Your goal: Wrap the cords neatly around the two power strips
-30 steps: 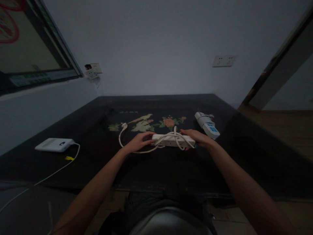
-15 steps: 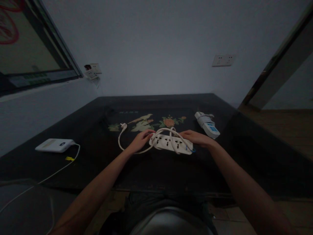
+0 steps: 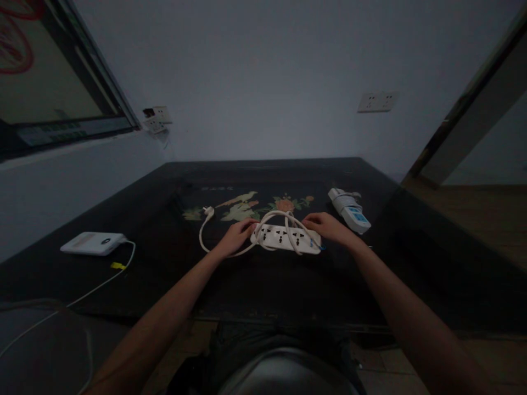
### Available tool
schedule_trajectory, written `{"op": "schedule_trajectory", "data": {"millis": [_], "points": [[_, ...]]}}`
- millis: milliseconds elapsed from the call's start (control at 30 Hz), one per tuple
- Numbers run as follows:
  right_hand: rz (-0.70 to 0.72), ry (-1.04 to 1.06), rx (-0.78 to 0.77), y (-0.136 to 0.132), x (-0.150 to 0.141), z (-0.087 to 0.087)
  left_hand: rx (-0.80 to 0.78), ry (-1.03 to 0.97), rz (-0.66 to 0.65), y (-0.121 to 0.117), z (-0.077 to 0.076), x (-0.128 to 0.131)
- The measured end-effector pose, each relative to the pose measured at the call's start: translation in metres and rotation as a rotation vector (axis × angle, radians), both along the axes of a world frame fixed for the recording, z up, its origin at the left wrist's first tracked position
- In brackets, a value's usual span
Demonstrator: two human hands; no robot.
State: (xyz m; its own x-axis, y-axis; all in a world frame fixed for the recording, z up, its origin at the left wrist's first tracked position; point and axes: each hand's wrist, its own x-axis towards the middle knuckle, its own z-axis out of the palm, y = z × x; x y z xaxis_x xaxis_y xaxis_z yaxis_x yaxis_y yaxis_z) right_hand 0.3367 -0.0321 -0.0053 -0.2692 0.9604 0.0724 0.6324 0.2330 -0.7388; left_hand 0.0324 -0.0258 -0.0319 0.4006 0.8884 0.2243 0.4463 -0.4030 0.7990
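A white power strip (image 3: 286, 238) lies flat on the dark table (image 3: 263, 285), sockets facing up, with its white cord (image 3: 276, 216) looped over it. My left hand (image 3: 236, 236) rests at the strip's left end, fingers curled on the cord there. My right hand (image 3: 327, 227) covers the right end, fingers bent over the strip's edge. The cord runs off to the left in a curve and ends in a plug (image 3: 208, 210) lying on the table's flower picture.
A second white strip with blue labels (image 3: 349, 210) lies to the right. A white box with a cable (image 3: 93, 243) sits at the left. Wall sockets (image 3: 376, 102) are on the back wall and more sockets (image 3: 156, 118) by the window.
The power strip was held on edge a second ago. It has been turned and laid down flat with its sockets up, a little farther from me. Both hands stayed at its ends.
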Motion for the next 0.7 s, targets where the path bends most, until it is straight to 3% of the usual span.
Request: {"op": "schedule_trajectory", "data": {"millis": [233,433,600,700], "points": [[-0.091,0.103,0.073,-0.005,-0.006,0.009,-0.006,-0.045,-0.022,-0.001,0.002,0.0],[-0.138,0.177,0.356,-0.024,-0.024,0.025,0.035,-0.044,0.003,-0.005,0.004,0.001],[-0.088,0.08,0.517,-0.038,-0.039,0.036,0.097,-0.024,0.116,0.001,0.007,-0.005],[-0.054,0.051,0.585,-0.042,-0.044,0.039,0.145,0.008,0.28,0.014,0.013,-0.027]]}}
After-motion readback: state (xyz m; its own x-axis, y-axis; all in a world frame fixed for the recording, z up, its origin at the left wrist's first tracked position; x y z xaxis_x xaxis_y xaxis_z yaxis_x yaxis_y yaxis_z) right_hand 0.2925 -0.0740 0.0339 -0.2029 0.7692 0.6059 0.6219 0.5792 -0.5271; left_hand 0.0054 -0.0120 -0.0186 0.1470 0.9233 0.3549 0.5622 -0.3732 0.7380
